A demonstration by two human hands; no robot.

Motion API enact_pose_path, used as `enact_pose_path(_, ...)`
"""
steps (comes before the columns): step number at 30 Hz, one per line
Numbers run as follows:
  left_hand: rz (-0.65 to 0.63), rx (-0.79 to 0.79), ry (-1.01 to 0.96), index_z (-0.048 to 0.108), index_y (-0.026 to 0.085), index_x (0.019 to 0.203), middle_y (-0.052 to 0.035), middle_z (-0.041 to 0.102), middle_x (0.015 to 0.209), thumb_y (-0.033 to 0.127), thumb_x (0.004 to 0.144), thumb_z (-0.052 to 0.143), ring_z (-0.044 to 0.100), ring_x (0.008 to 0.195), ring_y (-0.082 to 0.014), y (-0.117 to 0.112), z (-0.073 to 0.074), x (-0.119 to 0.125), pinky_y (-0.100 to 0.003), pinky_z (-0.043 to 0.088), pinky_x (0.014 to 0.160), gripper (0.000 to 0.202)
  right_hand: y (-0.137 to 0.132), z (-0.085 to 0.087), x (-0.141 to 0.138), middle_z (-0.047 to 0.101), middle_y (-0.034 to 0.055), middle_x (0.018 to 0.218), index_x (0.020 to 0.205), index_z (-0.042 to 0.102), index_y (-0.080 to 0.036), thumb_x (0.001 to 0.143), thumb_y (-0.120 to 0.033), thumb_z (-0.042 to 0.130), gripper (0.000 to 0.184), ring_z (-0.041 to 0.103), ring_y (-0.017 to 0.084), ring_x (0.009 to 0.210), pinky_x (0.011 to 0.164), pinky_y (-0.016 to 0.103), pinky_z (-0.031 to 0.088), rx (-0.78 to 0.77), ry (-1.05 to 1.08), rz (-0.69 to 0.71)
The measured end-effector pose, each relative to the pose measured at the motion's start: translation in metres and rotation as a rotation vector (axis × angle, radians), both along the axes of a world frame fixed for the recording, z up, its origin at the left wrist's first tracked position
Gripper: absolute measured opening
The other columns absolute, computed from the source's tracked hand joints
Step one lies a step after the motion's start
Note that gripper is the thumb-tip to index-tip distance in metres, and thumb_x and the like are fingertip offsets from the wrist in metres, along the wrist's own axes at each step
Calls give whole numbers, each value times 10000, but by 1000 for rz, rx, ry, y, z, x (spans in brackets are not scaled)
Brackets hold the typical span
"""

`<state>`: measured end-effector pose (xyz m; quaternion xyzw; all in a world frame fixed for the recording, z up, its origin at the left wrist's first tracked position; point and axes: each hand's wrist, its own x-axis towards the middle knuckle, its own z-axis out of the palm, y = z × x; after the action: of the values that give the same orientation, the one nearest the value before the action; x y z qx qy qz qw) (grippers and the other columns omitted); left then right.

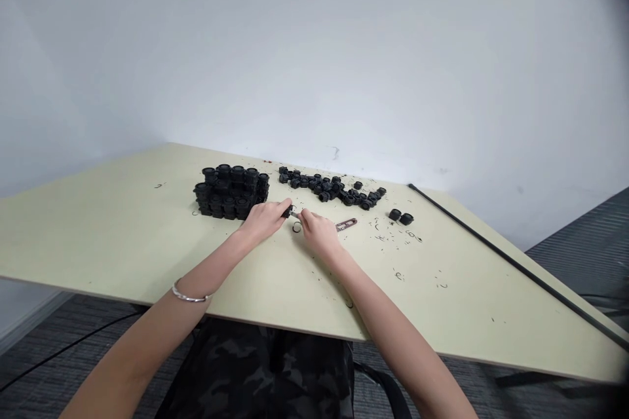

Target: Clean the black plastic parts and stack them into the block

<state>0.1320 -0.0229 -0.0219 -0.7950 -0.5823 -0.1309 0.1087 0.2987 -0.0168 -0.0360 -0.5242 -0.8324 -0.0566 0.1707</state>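
My left hand is closed round a small black plastic part, held just above the table. My right hand grips a small knife, its thin metal blade meeting that part's right side. Fingers cover most of the knife's handle. Just beyond my right hand shows a brown, slotted handle; whether it belongs to the same tool I cannot tell. Left of my left hand stand stacked black ring-topped parts in rows. A thin black curled shaving lies between my hands.
Loose black parts are scattered along the back of the pale table. Two more black parts sit to the right, near trimmings. A long black rod runs along the right side. A white wall rises behind.
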Motion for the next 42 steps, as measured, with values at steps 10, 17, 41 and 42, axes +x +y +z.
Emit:
enact_pose_path(10, -25, -8, 29, 466, 240, 1094, -61, 672, 890, 163, 816, 424, 647, 814, -234, 3, -3, -2, -273, 415, 622, 292, 0, -3, 2, 655, 62, 990, 1087, 478, -212, 973, -385, 271, 293, 618, 173, 770, 533, 241, 280, 53, -1, 108)
enact_pose_path(17, -82, -22, 34, 450, 244, 1115, -54, 673, 906, 175, 834, 414, 641, 838, -221, 2, -2, -1, -272, 426, 643, 291, 1, -5, 2, 634, 48, 875, 980, 546, -213, 976, -345, 268, 307, 574, 155, 738, 539, 249, 246, 125, 5, 37)
enact_pose_path(41, -28, -45, 2, 474, 250, 1092, -57, 671, 901, 163, 827, 409, 644, 814, -222, -1, 0, 0, -269, 424, 647, 286, 6, -10, -2, 582, -23, 806, 984, 479, -227, 846, -340, 476, 179, 548, 117, 665, 603, 216, 398, -241, 646, 298)
enact_pose_path(42, -26, -50, 7, 470, 247, 1097, -62, 673, 901, 171, 831, 408, 646, 814, -226, -1, 0, 0, -272, 425, 649, 283, 4, -10, -2, 600, -5, 863, 1005, 488, -230, 866, -318, 451, 169, 559, 125, 698, 615, 221, 393, -184, 565, 274)
